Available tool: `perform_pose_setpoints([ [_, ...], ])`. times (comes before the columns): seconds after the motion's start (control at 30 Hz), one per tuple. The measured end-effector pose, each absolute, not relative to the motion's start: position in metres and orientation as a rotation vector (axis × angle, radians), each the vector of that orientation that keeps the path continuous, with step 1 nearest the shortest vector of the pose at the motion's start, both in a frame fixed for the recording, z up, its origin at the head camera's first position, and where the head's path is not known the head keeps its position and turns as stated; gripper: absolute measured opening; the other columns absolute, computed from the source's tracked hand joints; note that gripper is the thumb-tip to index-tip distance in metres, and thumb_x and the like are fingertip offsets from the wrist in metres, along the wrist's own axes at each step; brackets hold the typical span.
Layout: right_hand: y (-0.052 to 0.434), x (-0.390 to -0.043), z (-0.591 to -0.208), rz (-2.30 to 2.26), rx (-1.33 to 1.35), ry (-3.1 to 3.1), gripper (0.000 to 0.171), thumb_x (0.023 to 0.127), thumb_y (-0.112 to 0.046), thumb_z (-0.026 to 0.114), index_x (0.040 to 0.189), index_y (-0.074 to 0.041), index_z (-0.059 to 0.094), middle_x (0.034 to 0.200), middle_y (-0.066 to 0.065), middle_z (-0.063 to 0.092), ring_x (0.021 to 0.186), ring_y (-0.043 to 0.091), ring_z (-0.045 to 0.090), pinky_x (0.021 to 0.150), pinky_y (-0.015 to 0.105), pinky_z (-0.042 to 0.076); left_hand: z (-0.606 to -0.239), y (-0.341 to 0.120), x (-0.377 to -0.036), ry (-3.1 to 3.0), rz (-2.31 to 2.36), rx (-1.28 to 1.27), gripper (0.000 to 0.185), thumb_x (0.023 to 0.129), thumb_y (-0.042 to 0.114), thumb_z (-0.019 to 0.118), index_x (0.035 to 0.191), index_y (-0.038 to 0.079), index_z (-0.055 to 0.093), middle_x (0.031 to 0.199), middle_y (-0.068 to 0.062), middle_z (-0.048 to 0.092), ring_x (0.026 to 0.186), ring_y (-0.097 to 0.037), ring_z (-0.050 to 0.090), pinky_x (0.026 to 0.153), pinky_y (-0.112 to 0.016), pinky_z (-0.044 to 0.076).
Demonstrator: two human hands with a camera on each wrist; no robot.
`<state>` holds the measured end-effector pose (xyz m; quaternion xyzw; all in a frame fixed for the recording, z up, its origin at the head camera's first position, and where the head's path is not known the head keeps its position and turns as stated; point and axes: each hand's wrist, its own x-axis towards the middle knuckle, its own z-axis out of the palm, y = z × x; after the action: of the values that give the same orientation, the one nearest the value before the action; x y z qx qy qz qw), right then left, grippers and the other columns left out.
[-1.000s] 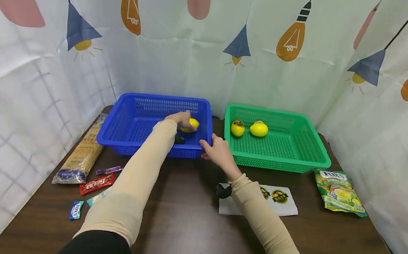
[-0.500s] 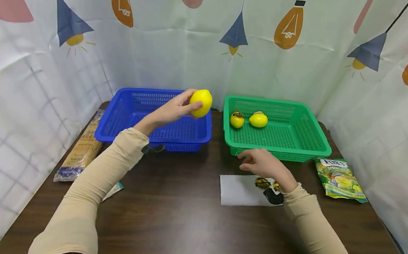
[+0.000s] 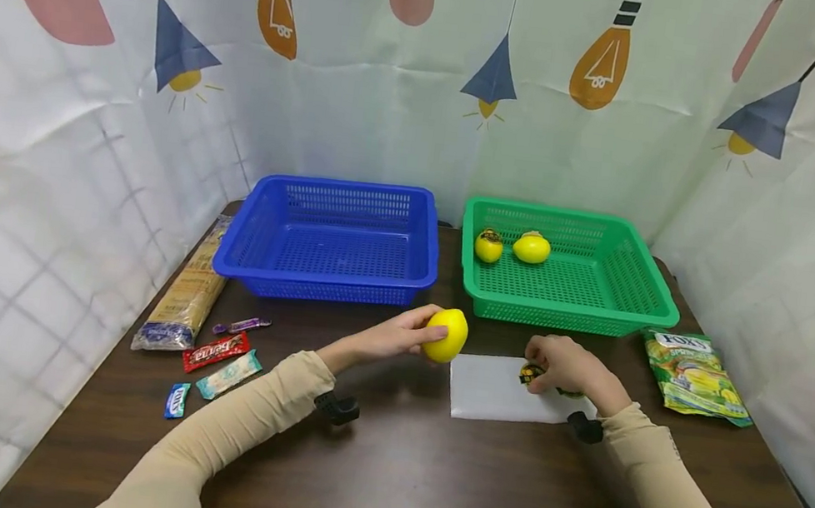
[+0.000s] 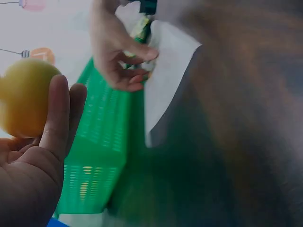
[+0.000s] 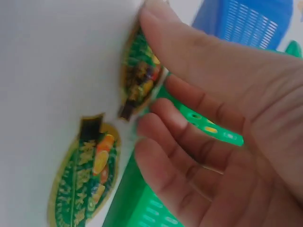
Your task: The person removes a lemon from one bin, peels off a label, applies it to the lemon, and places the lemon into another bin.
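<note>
My left hand (image 3: 402,333) grips a yellow lemon (image 3: 447,336) above the table, in front of the gap between the two baskets. In the left wrist view the lemon (image 4: 29,98) sits between thumb and fingers. My right hand (image 3: 570,368) reaches over a white sheet (image 3: 486,390) bearing oval fruit stickers (image 3: 530,374). Its thumb lies at one end of a sticker (image 5: 141,71), with the fingers bent and apart from the thumb. A second sticker (image 5: 87,175) lies flat on the sheet beside it.
A blue basket (image 3: 340,280) stands at the back left. The green basket (image 3: 559,315) beside it holds two lemons (image 3: 531,248). Candy bars (image 3: 217,351) and a long tan package (image 3: 184,296) lie at left; a candy bag (image 3: 695,377) lies at right.
The left hand lifted the lemon out of the blue basket and brought it forward and right. My right hand left the blue basket's edge and moved right onto the sticker sheet.
</note>
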<state>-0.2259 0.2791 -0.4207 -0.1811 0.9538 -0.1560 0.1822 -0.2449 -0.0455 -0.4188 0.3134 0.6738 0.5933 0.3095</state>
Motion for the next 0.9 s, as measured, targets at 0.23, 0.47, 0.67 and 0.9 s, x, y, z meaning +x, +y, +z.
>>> perform_pose_setpoints([
  [0.23, 0.279, -0.225, -0.43, -0.428, -0.489, 2.728, 0.035, 0.076, -0.022, 0.086, 0.097, -0.008, 0.061, 0.088, 0.007, 0.057, 0.078, 0.018, 0.048, 0.064, 0.028, 0.041, -0.435, -0.04, -0.237, 1.696, 1.607, 0.759, 0.039, 0.107, 0.026, 0.043, 0.137, 0.002, 0.041, 0.114, -0.011, 0.056, 0.096, -0.016, 0.064, 0.086, -0.034, 0.061],
  [0.47, 0.281, -0.229, -0.432, -0.509, -0.446, 2.738, 0.039, 0.077, -0.021, 0.085, 0.105, -0.007, 0.061, 0.089, 0.008, 0.064, 0.079, 0.018, 0.055, 0.067, 0.03, 0.048, -0.437, -0.037, -0.233, 1.7, 1.606, 0.726, 0.041, 0.106, 0.029, 0.042, 0.137, 0.002, 0.042, 0.113, -0.01, 0.056, 0.096, -0.016, 0.062, 0.086, -0.034, 0.061],
  [0.67, 0.284, -0.23, -0.432, -0.495, -0.45, 2.735, 0.03, 0.08, -0.022, 0.083, 0.097, -0.009, 0.062, 0.083, 0.004, 0.061, 0.074, 0.016, 0.051, 0.063, 0.027, 0.043, -0.439, -0.032, -0.23, 1.687, 1.585, 0.729, 0.04, 0.107, 0.026, 0.041, 0.139, 0.002, 0.041, 0.115, -0.012, 0.055, 0.097, -0.016, 0.061, 0.085, -0.032, 0.061],
  [0.9, 0.283, -0.225, -0.434, -0.531, -0.457, 2.708, 0.029, 0.081, -0.019, 0.082, 0.093, -0.01, 0.057, 0.083, 0.004, 0.057, 0.074, 0.016, 0.048, 0.061, 0.026, 0.04, -0.443, -0.029, -0.224, 1.64, 1.613, 0.707, 0.042, 0.106, 0.025, 0.043, 0.139, 0.0, 0.04, 0.114, -0.011, 0.055, 0.097, -0.015, 0.062, 0.083, -0.03, 0.061],
])
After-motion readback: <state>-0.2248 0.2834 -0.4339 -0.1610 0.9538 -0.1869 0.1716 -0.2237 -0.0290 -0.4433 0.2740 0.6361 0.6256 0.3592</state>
